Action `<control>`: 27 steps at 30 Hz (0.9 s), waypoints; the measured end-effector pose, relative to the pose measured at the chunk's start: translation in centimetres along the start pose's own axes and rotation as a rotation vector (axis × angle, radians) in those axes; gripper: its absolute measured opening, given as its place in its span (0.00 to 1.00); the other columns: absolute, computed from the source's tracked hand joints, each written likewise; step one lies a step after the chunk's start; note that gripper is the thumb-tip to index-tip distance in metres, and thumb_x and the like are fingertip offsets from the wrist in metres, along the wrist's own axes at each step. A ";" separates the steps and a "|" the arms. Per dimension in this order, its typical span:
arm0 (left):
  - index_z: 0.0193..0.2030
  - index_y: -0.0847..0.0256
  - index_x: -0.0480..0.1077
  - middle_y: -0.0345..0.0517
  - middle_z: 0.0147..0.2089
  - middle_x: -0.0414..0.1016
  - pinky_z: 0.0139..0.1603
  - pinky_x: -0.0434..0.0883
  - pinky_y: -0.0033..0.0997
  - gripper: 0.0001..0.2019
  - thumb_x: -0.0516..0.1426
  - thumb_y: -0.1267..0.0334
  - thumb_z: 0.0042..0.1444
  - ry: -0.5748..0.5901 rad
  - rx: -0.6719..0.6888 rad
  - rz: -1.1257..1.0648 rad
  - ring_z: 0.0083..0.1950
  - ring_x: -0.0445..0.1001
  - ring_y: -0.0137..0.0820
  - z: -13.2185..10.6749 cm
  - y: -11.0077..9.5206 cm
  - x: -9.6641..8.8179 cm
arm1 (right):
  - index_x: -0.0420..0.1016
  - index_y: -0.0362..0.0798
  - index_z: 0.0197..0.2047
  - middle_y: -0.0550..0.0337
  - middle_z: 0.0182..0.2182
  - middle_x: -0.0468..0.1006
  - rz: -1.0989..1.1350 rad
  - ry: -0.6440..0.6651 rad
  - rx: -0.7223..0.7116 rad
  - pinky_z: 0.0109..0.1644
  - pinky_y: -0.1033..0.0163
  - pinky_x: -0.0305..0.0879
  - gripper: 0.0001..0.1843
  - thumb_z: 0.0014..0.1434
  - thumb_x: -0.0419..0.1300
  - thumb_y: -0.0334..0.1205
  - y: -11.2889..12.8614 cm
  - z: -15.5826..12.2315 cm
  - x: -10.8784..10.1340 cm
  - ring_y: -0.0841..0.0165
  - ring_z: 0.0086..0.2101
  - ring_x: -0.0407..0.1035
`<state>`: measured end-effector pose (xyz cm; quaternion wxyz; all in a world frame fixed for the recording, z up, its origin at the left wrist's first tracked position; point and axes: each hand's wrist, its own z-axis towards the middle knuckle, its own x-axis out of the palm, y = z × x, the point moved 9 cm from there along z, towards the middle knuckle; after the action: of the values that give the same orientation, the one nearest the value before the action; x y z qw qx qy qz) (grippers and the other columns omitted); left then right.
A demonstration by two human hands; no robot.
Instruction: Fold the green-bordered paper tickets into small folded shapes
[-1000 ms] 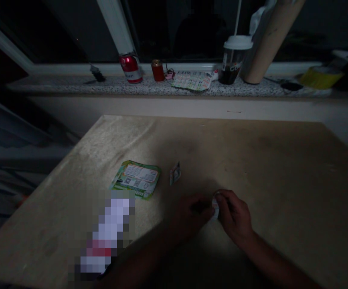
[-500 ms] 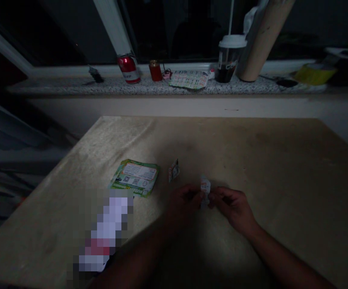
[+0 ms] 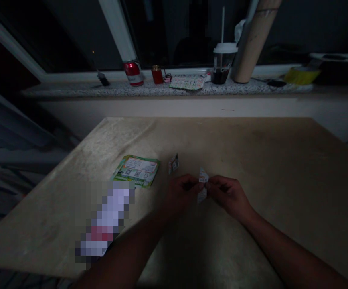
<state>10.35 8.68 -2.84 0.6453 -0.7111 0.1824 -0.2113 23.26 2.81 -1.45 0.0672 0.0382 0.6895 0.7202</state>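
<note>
A small folded piece of printed paper (image 3: 203, 176) is pinched upright between my two hands, above the middle of the table. My left hand (image 3: 183, 190) grips its left side with thumb and fingertips. From the right, my right hand (image 3: 226, 194) holds the same paper between thumb and fingers. Just beyond my left hand stands another small folded printed paper (image 3: 173, 163), tilted on the table. Left of it lies a flat green printed packet (image 3: 138, 170) with white text panels and square codes.
A pixelated pale object (image 3: 106, 220) lies left of my left forearm on the table (image 3: 267, 144). Along the window sill (image 3: 102, 91) are a red can (image 3: 133, 73), a red jar (image 3: 156, 75), a printed sheet (image 3: 187, 82), a lidded cup with straw (image 3: 221, 64), a cardboard tube (image 3: 255, 44) and yellow tape (image 3: 302, 75).
The view has shifted slightly. Both hands keep hold of the paper, whose angle has changed and whose pointed shape now shows more clearly. The packet and standing paper stay put.
</note>
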 end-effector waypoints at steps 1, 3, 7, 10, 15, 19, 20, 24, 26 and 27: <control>0.29 0.64 0.75 0.41 0.27 0.76 0.31 0.68 0.27 0.12 0.67 0.56 0.51 -0.002 0.009 0.005 0.29 0.73 0.29 0.0 -0.2 0.0 | 0.77 0.46 0.30 0.60 0.23 0.77 -0.004 -0.001 -0.005 0.29 0.65 0.66 0.19 0.59 0.65 0.54 0.1 0.0 0.0 0.70 0.25 0.70; 0.29 0.64 0.75 0.41 0.26 0.76 0.32 0.69 0.27 0.12 0.68 0.56 0.50 0.002 0.023 0.007 0.29 0.73 0.29 -0.1 -0.6 0.0 | 0.77 0.45 0.29 0.61 0.22 0.76 -0.011 0.001 -0.013 0.27 0.66 0.64 0.19 0.59 0.65 0.54 0.3 0.0 0.0 0.70 0.23 0.69; 0.31 0.64 0.74 0.41 0.27 0.76 0.32 0.70 0.28 0.14 0.69 0.55 0.48 0.040 0.020 -0.015 0.28 0.74 0.29 0.2 -0.4 0.1 | 0.77 0.45 0.30 0.61 0.21 0.75 -0.012 0.018 -0.023 0.25 0.67 0.63 0.20 0.59 0.65 0.56 0.3 0.0 0.2 0.71 0.22 0.67; 0.28 0.64 0.72 0.40 0.26 0.75 0.30 0.67 0.26 0.16 0.70 0.54 0.46 0.054 0.014 -0.037 0.27 0.72 0.27 0.5 0.0 -0.1 | 0.76 0.45 0.28 0.61 0.21 0.75 -0.022 0.034 -0.033 0.26 0.66 0.63 0.22 0.59 0.65 0.56 0.2 0.1 0.5 0.71 0.22 0.67; 0.27 0.64 0.70 0.39 0.24 0.73 0.25 0.63 0.24 0.19 0.70 0.51 0.45 0.125 -0.012 -0.073 0.23 0.68 0.24 0.7 0.3 0.5 | 0.76 0.45 0.27 0.63 0.20 0.73 -0.049 0.047 -0.049 0.26 0.68 0.60 0.22 0.60 0.64 0.55 0.6 0.1 0.3 0.73 0.21 0.65; 0.26 0.64 0.69 0.37 0.22 0.71 0.24 0.62 0.23 0.19 0.70 0.52 0.45 0.181 -0.034 -0.075 0.22 0.66 0.23 0.8 0.4 1.0 | 0.76 0.44 0.26 0.61 0.21 0.75 -0.069 0.097 -0.046 0.27 0.67 0.62 0.24 0.61 0.62 0.57 0.9 0.1 0.2 0.72 0.22 0.66; 0.25 0.64 0.69 0.37 0.22 0.71 0.24 0.61 0.23 0.19 0.71 0.53 0.44 0.199 -0.040 -0.071 0.21 0.66 0.23 0.8 0.5 1.2 | 0.76 0.44 0.26 0.61 0.20 0.75 -0.077 0.110 -0.046 0.27 0.67 0.62 0.24 0.61 0.62 0.57 1.0 0.1 0.1 0.72 0.22 0.66; 0.26 0.64 0.69 0.39 0.24 0.74 0.28 0.65 0.25 0.18 0.71 0.54 0.43 0.263 -0.053 -0.071 0.25 0.70 0.26 1.1 0.3 2.3 | 0.75 0.45 0.25 0.62 0.20 0.73 -0.106 0.131 -0.054 0.26 0.67 0.60 0.25 0.62 0.61 0.58 1.0 0.0 -0.5 0.73 0.22 0.64; 0.27 0.64 0.70 0.40 0.25 0.74 0.29 0.66 0.27 0.18 0.71 0.53 0.42 0.297 -0.059 -0.066 0.26 0.71 0.27 1.2 0.1 2.9 | 0.75 0.45 0.25 0.62 0.19 0.73 -0.120 0.141 -0.055 0.25 0.67 0.59 0.26 0.62 0.60 0.59 0.8 0.0 -0.7 0.73 0.21 0.64; 0.27 0.64 0.70 0.39 0.25 0.73 0.29 0.66 0.26 0.18 0.71 0.54 0.42 0.313 -0.064 -0.057 0.26 0.70 0.26 1.3 0.1 3.2 | 0.75 0.45 0.25 0.62 0.19 0.73 -0.129 0.146 -0.057 0.25 0.67 0.58 0.26 0.63 0.60 0.59 0.6 0.0 -0.8 0.73 0.21 0.63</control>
<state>13.72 8.09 -2.80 0.5796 -0.6946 0.2674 -0.3318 24.02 2.62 -0.81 0.0639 -0.0608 0.6728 0.7346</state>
